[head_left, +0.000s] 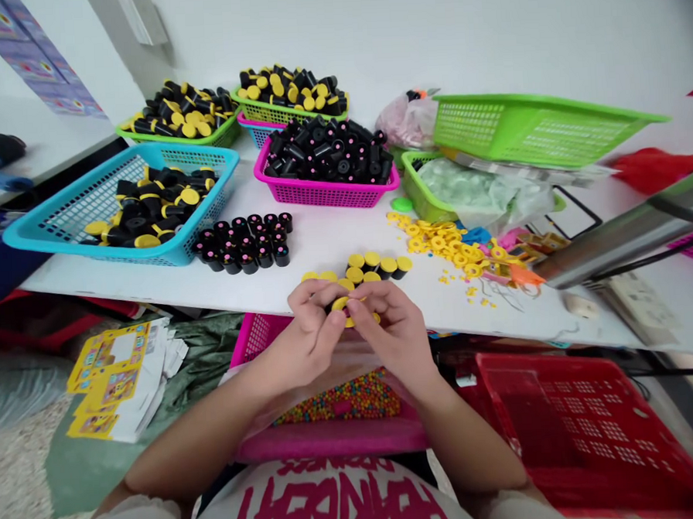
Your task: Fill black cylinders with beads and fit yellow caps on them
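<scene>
My left hand (306, 323) and my right hand (393, 327) meet at the table's front edge, fingers pinched together on a small black tube with a yellow cap (342, 305). Just behind them stands a cluster of capped yellow-topped tubes (375, 266). To the left, a group of open black tubes (244, 241) stands upright on the white table (333, 229). Below my hands a pink basket (333, 438) on my lap holds small multicoloured beads (348, 403).
A blue basket (48, 225) and two green baskets (212, 135) hold capped tubes; a pink basket (325, 191) holds uncapped black ones. Loose yellow caps (438, 243) lie at the right. An empty green basket (531, 126) and a red crate (587, 425) are on the right.
</scene>
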A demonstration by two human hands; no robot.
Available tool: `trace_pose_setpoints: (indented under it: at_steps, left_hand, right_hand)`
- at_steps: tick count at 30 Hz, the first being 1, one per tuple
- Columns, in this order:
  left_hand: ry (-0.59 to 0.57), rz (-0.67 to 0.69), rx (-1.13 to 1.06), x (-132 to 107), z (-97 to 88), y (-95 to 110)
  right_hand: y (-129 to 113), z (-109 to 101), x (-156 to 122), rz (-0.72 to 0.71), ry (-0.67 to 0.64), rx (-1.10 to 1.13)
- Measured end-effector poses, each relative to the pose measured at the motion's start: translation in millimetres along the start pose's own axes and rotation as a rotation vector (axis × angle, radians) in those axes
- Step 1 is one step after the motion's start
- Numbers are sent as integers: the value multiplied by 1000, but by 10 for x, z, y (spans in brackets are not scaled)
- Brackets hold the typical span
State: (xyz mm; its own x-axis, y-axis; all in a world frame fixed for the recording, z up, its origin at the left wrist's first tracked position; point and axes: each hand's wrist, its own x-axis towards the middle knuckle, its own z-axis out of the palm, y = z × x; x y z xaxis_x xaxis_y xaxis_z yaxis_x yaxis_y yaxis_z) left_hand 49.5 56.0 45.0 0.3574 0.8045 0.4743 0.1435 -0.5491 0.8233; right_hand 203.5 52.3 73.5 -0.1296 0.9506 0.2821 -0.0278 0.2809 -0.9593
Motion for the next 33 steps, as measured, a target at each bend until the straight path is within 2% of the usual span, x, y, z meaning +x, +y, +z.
trace_pose_setpoints:
  at_steps: [4,9,18,21,23,25,29,31,33]
  left_hand:
    - [-19,-86,-130,13,8,85]
    - [-26,-119,-79,67,12,164]
    - [23,-67,-114,-27,26,-43]
    - [13,-60,-119,-30,-2,-25]
    - [17,-115,-155,-3,-13,25]
    - [20,-224,-317,40,-5,81]
    - [-2,-499,-944,128,52,140]
    - [-27,-577,-1146,148,74,141]
    - [-67,-583,-1215,149,83,139]
  right_hand:
    - [46,32,-16,4,47,-41]
    - [122,38,-7,-25,66,-1]
    - [134,47,1,-24,83,28]
    - [128,55,-19,-18,77,29]
    - [124,45,-22,-41,77,-15]
    - [121,12,-5,-131,70,-133]
    - [133,-110,74,-404,-9,-341]
    - [138,-172,108,-459,-83,-321]
    - [136,-218,121,-436,-94,-283]
